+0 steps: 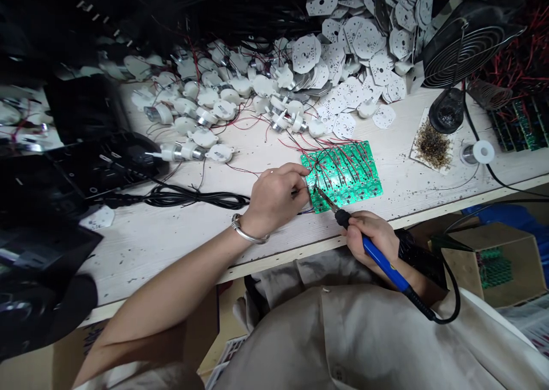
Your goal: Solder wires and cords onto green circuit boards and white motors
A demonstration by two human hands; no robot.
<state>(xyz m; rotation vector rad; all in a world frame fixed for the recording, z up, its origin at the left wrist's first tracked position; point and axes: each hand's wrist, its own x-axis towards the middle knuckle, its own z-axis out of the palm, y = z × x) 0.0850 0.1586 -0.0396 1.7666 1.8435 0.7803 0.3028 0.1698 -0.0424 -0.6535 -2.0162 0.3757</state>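
Note:
A green circuit board (364,175) lies on the workbench, with rows of red and black wires attached to it. My right hand (373,238) grips a blue soldering iron (381,258), its tip touching or just above the left part of the board. At the board's left edge is my left hand (278,195), fingers curled and pinched together. A thin dark wire (315,185) runs from its fingertips towards the iron's tip; the fingertips are partly hidden.
White motor pieces (208,115) with wires and a heap of pale octagonal plates (364,38) cover the back. A coiled black cable (193,197) lies left. Rightward are a solder spool (478,151), a dirty pad (433,144) and a fan (461,44). A cardboard box (518,253) stands below.

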